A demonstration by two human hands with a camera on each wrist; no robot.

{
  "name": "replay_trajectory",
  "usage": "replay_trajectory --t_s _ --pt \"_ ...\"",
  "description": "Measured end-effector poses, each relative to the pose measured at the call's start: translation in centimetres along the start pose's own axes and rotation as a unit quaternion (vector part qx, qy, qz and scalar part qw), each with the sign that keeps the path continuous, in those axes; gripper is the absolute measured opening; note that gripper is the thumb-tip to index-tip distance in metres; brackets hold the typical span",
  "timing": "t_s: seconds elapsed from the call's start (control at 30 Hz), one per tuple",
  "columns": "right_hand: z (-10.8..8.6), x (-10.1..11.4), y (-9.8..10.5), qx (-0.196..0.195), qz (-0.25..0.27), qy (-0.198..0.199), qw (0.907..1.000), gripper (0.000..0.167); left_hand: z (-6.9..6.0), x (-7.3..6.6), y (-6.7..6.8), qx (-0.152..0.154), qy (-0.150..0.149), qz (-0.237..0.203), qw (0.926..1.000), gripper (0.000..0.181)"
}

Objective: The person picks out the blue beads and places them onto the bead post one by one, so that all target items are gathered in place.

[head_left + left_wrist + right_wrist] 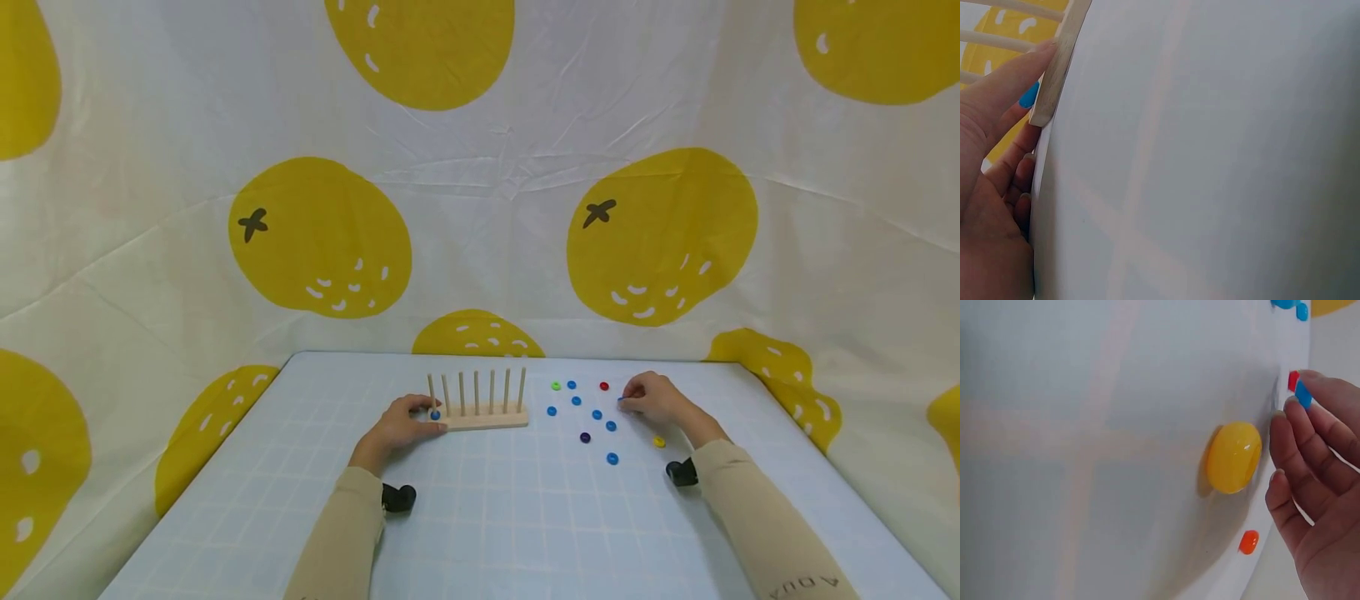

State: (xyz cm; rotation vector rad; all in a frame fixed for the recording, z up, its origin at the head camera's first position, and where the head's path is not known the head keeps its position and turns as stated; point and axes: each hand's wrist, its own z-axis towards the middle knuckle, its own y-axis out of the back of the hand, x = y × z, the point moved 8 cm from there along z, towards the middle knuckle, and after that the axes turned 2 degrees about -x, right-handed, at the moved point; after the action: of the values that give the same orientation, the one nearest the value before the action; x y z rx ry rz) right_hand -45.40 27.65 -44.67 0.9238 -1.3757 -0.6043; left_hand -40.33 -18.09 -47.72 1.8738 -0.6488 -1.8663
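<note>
A wooden peg rack [487, 418] with a row of several upright pegs stands on the table. My left hand [403, 423] grips its left end, the thumb along the near side of the base [1057, 81] in the left wrist view. One blue bead [435, 415] sits low on the leftmost peg. Over to the right, my right hand [654, 398] pinches another blue bead [1303, 394] between thumb and fingertips, just above the table. A yellow bead [659, 442] lies near that wrist, and a red bead [604, 386] lies to the hand's left.
Between rack and right hand lie loose beads: a green one [556, 386], a dark purple one [585, 437] and several blue ones [612, 458]. An orange-red bead [1249, 542] shows in the right wrist view. A patterned cloth [487, 250] hangs behind the table [487, 517].
</note>
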Motion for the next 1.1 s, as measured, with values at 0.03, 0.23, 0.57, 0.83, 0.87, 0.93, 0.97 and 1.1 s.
replay_trajectory --t_s 0.03,0.23,0.57,0.83,0.87,0.93,0.97,1.1 --pt "0.0 0.3 0.0 -0.002 0.002 0.005 1.0000 0.018 0.0 0.0 0.0 0.000 0.000 0.000 1.0000 0.046" --pt "-0.1 2.5 -0.1 -0.017 0.014 0.027 0.9994 0.018 0.1 0.1 0.0 0.000 -0.005 0.001 1.0000 0.046" --pt "-0.4 5.6 -0.1 -0.047 0.024 0.085 0.9949 0.016 0.2 0.1 -0.1 0.003 -0.005 -0.002 1.0000 0.047" --pt "-1.1 7.5 -0.5 -0.060 0.038 0.109 0.9915 0.018 0.1 0.1 -0.1 0.004 -0.004 -0.006 1.0000 0.047" --pt "-1.2 7.8 -0.5 -0.061 0.038 0.111 0.9912 0.018 0.1 0.0 0.0 0.004 -0.006 -0.008 0.9999 0.047" --pt "-1.4 8.4 -0.6 -0.062 0.040 0.118 0.9902 0.019 0.0 -0.2 0.0 0.003 -0.011 -0.013 0.9998 0.046" --pt "-1.5 8.7 -0.7 -0.062 0.041 0.122 0.9897 0.020 -0.1 -0.3 0.1 0.003 -0.013 -0.016 0.9998 0.046" --pt "-1.8 9.6 -0.9 -0.057 0.051 0.134 0.9880 0.022 -0.2 -0.3 0.1 0.002 -0.012 -0.017 0.9998 0.046"
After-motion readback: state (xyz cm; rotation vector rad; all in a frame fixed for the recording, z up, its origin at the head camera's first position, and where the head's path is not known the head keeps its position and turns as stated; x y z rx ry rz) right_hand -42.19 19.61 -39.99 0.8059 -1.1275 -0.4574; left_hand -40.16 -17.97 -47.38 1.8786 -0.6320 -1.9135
